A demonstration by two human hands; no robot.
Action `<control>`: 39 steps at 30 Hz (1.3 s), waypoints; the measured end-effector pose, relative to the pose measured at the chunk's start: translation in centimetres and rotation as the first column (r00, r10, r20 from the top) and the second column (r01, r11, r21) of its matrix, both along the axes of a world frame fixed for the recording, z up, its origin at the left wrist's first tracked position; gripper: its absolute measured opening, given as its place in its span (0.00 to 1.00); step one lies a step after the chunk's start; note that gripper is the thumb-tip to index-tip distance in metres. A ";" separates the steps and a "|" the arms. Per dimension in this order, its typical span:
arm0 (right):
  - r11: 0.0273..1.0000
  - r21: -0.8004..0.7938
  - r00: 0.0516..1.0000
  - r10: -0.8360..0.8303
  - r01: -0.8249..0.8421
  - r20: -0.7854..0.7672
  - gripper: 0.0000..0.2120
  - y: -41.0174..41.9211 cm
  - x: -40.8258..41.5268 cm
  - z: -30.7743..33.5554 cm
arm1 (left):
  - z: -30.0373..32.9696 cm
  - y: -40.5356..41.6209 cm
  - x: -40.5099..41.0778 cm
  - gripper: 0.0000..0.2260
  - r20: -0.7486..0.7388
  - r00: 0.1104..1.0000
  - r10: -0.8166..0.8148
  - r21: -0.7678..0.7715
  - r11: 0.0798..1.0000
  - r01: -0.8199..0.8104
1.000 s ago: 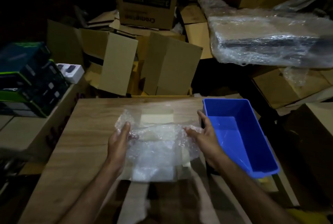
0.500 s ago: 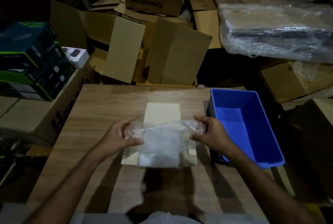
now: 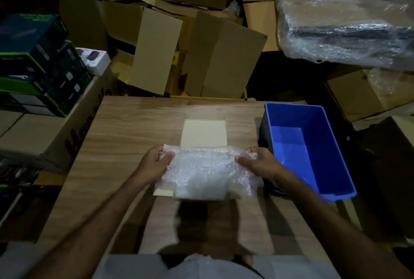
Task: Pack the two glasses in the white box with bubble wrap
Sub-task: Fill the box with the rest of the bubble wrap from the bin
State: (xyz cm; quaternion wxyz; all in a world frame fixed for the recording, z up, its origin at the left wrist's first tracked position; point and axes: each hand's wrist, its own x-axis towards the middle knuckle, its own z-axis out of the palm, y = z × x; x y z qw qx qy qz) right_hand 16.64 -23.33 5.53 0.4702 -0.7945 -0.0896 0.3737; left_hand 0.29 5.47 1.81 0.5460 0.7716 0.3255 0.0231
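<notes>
A sheet of bubble wrap [image 3: 201,171] lies spread over the open white box [image 3: 204,132] in the middle of the wooden table [image 3: 125,135]. My left hand [image 3: 154,162] pinches the wrap's left edge. My right hand [image 3: 257,162] pinches its right edge. The box's lid flap lies flat on the far side, and its side flaps stick out from under the wrap. The wrap hides the inside of the box, so I cannot see the glasses.
A blue plastic bin [image 3: 313,146] stands at the table's right edge, close to my right hand. Cardboard cartons [image 3: 201,59] pile up behind the table. Stacked dark product boxes [image 3: 38,65] sit at the left. A plastic-wrapped bundle [image 3: 345,23] lies at the upper right.
Both hands drew the bubble wrap toward me and lower over the box, which uncovers the far lid flap. The view tilted downward.
</notes>
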 end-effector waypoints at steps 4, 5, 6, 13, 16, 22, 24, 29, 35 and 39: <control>0.992 -0.114 0.988 -0.030 0.048 0.152 0.13 1.9 -1.2 -2.5 | -2.3 -0.5 1.2 0.05 -0.093 0.996 0.006 0.229 0.973 0.015; 0.987 -0.153 0.980 -0.009 0.040 0.198 0.14 2.4 -1.4 -2.8 | -2.5 -0.6 1.3 0.05 -0.111 0.994 -0.009 0.252 0.967 0.037; 0.983 -0.179 0.971 0.007 0.037 0.240 0.15 2.8 -1.5 -3.2 | -2.9 -0.6 1.5 0.06 -0.126 0.992 -0.025 0.272 0.960 0.059; 0.985 -0.170 0.968 0.008 0.036 0.251 0.17 3.4 -1.5 -3.5 | -3.2 -0.4 1.2 0.08 -0.139 0.989 -0.043 0.299 0.951 0.083; 0.998 -0.037 0.992 -0.045 0.050 0.120 0.11 2.6 -1.0 -2.7 | -2.6 0.0 0.6 0.14 -0.170 0.985 -0.039 0.231 0.970 0.078; 0.981 0.128 0.982 -0.126 0.144 -0.142 0.11 1.6 -0.2 -1.8 | 0.1 -2.2 0.5 0.21 0.027 0.978 -0.206 0.631 0.762 0.143; 0.965 0.169 0.960 -0.157 0.199 -0.233 0.13 1.9 -0.5 -1.4 | 0.8 -4.8 1.2 0.25 0.009 0.898 -0.440 0.609 0.715 0.344; 0.924 0.266 0.911 -0.163 0.275 -0.379 0.15 2.5 -0.7 -0.3 | -0.5 -8.6 3.0 0.24 0.030 0.774 -0.633 0.664 0.591 0.458; 0.764 0.454 0.756 -0.067 0.459 -0.651 0.25 1.9 0.2 1.2 | 1.8 -7.1 3.6 0.07 0.191 0.838 -0.511 0.373 0.828 0.420; 0.520 0.574 0.642 0.063 0.632 -0.764 0.39 2.0 -0.6 0.6 | 4.6 -6.3 3.0 0.07 0.262 0.934 -0.243 -0.130 0.950 0.284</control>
